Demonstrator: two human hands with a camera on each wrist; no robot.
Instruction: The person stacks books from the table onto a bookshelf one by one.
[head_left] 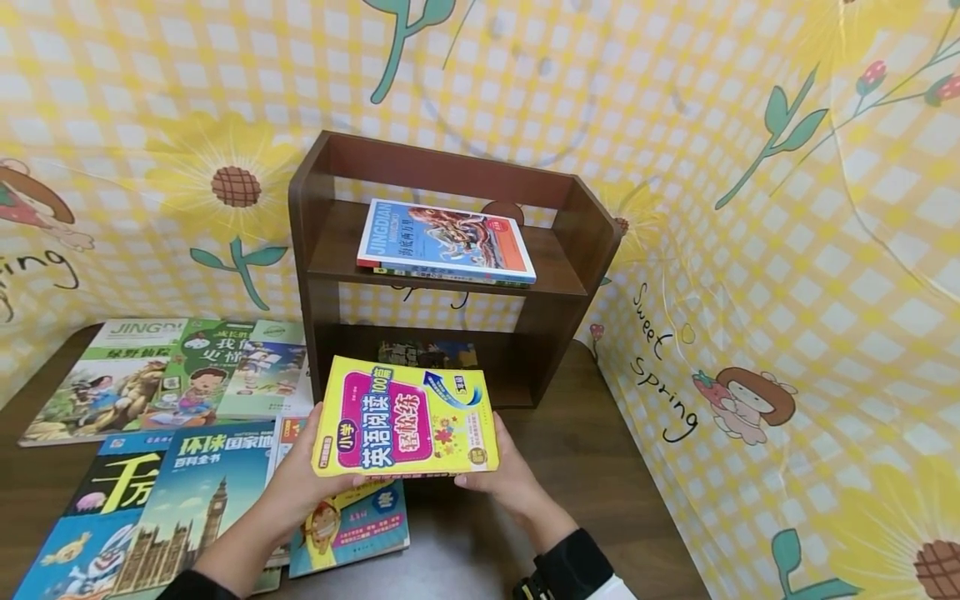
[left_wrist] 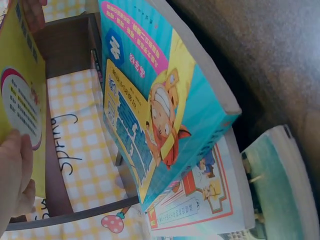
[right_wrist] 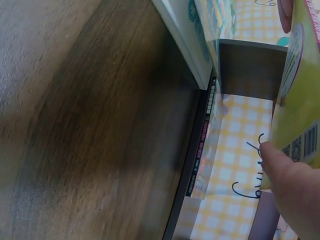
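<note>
A yellow book (head_left: 457, 400) with a pink title panel is held up in front of the small brown bookshelf (head_left: 600, 242), its cover facing up. My left hand (head_left: 296, 471) grips its left edge, thumb along the near side. On the opposite edge, my right hand (head_left: 513, 475) holds it the same way. The left wrist view shows the left fingers (left_wrist: 17, 170) against the book's yellow back cover (left_wrist: 22, 60). On the upper shelf lies a blue-and-orange book (head_left: 450, 237) over another book. A dark-covered book (head_left: 427, 354) on the lower shelf is partly hidden behind the held one.
A teal-and-yellow book (head_left: 352, 533) lies below my left hand. Left of it, several books cover the table, including a blue-green one with a clock tower (head_left: 213, 492) and a green one (head_left: 198, 367). Yellow checked cloth (head_left: 750, 208) hangs behind and right of the dark wooden table (head_left: 622, 500).
</note>
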